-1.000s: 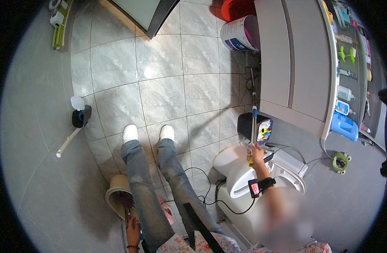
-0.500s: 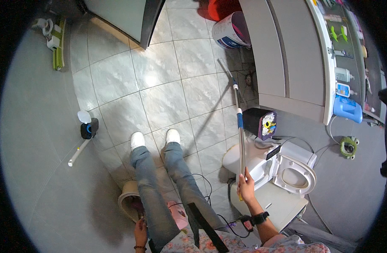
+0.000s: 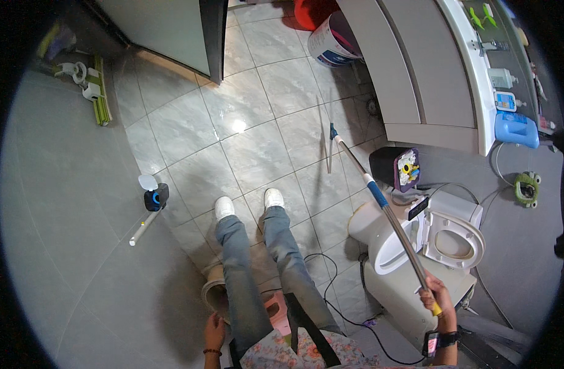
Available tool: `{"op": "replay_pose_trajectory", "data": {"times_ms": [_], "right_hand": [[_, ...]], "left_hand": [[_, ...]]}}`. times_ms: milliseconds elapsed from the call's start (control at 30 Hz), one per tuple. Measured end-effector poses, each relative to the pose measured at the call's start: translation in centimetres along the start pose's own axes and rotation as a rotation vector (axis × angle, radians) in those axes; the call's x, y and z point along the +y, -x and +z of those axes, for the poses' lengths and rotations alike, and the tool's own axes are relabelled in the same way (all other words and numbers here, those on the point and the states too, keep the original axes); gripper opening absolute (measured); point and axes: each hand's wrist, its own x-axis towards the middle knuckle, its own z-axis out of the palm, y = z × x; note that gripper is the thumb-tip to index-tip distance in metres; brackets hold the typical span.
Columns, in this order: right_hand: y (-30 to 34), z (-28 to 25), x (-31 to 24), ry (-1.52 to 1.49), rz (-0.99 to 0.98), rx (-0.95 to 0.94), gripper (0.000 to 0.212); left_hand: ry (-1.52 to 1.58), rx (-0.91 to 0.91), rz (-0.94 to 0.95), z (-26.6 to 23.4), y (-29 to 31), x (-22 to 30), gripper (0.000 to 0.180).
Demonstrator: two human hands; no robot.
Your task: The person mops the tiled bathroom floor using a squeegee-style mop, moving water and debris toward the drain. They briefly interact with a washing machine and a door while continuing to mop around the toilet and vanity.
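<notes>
Diagonally, a long silver-and-blue pole [image 3: 397, 221] slants from the lower right of the frame up to its thin head [image 3: 330, 147] by the tiled floor [image 3: 245, 160] at upper centre, the right hand [image 3: 435, 295] wrapping a firm grip around it near the yellow end. At lower left of centre, the left hand [image 3: 215, 331] is beside a tan bucket [image 3: 215, 273]; how open its grip is, or whether it holds anything, cannot be told.

A long silver metal pole [image 3: 395, 225] is slanted over the white oval toilet [image 3: 387, 253] at the right. A black rectangular bin [image 3: 385, 168] is set between the toilet and the grey flat-fronted cabinet [image 3: 420, 77].
</notes>
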Motion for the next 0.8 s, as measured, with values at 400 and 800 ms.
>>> {"op": "replay_pose_trajectory", "data": {"times_ms": [400,800], "right_hand": [[2.9,-3.5,4.3,-0.084,0.134,0.002,0.048],[7.6,4.9,21.6,0.873,-0.160,0.255,0.051]], "left_hand": [[-0.069,-0.016,-0.038,-2.9,-1.1,1.6,0.037],[-0.274,-0.047,0.116,-7.7,-3.4,3.4,0.037]]}}
